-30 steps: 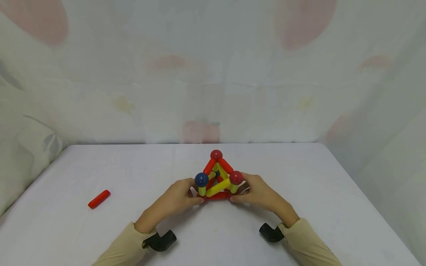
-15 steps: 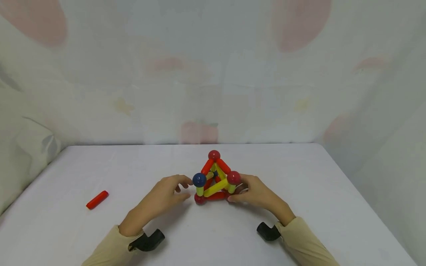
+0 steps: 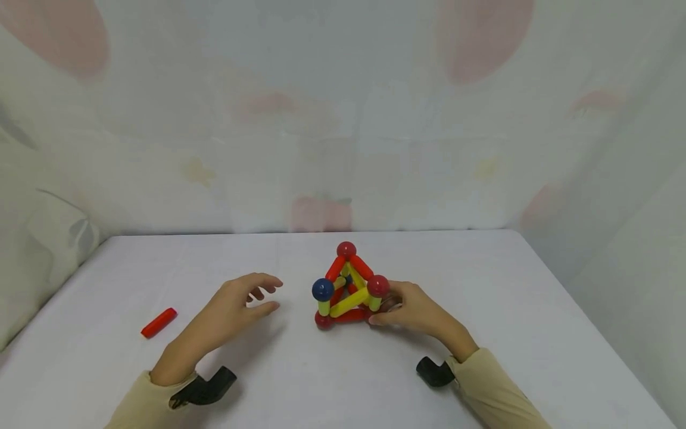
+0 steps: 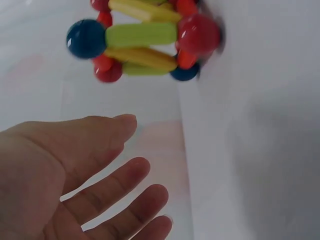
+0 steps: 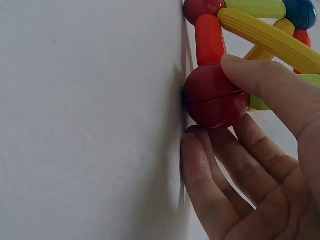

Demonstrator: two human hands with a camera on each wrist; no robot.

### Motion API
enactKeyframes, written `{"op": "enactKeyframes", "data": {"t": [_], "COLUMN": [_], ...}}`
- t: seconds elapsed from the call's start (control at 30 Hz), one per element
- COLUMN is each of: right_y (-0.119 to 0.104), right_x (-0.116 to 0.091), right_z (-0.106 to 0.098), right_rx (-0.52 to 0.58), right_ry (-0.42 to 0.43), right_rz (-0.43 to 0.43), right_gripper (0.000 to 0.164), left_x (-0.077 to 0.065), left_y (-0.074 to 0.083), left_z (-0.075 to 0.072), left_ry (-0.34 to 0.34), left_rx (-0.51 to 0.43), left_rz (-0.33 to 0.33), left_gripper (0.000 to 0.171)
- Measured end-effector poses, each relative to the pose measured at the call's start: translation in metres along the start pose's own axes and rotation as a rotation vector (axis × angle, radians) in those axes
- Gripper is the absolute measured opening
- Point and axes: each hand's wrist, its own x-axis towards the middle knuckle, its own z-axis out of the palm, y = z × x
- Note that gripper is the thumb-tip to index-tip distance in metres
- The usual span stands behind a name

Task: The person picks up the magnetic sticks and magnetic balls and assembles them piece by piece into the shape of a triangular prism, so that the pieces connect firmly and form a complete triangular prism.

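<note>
A frame of magnetic rods and balls stands on the table, with a blue ball [image 3: 323, 289] and red balls at its corners, red rods and slanting yellow rods [image 3: 349, 302] between them. My right hand [image 3: 415, 310] grips the red ball [image 5: 215, 97] at the frame's lower right corner, thumb on one side and fingers curled below it in the right wrist view. My left hand [image 3: 230, 307] is apart from the frame, to its left, with fingers loosely bent and nothing in them. In the left wrist view a light green rod [image 4: 141, 34] shows beyond the thumb.
A loose red rod [image 3: 159, 323] lies on the white table [image 3: 343, 381] at the left, beyond the left hand. A patterned cloth [image 3: 407, 179] hangs behind the table's far edge. Black angled pieces [image 3: 435, 372] sit at both wrists.
My left hand has let go of the frame's lower left corner and drawn away to the left. The right hand keeps its grip, and the frame stays nearly in place.
</note>
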Motion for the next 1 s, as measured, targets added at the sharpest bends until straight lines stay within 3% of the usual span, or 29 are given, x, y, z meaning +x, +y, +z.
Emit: {"op": "enactKeyframes", "data": {"t": [0.17,0.4,0.7,1.0], "right_y": [0.000,0.001,0.001,0.000], "right_x": [-0.001,-0.001,-0.002,-0.001], "right_z": [-0.001,-0.003,-0.003,-0.002], "right_rx": [0.008,0.006,0.017,0.011], "right_ry": [0.000,0.003,-0.004,-0.016], "right_rz": [-0.002,-0.010,0.006,-0.005], "right_gripper": [0.049,0.050,0.051,0.052], "left_x": [-0.003,-0.005,-0.010,-0.014], "left_y": [-0.009,-0.030,-0.053,-0.088], "left_z": [-0.019,-0.039,-0.056,-0.066], "left_ry": [0.048,0.004,-0.015,-0.008], "left_rx": [0.021,0.046,0.064,0.090], "left_rz": [0.032,0.040,0.047,0.017], "left_gripper": [0.034,0.037,0.041,0.040]}}
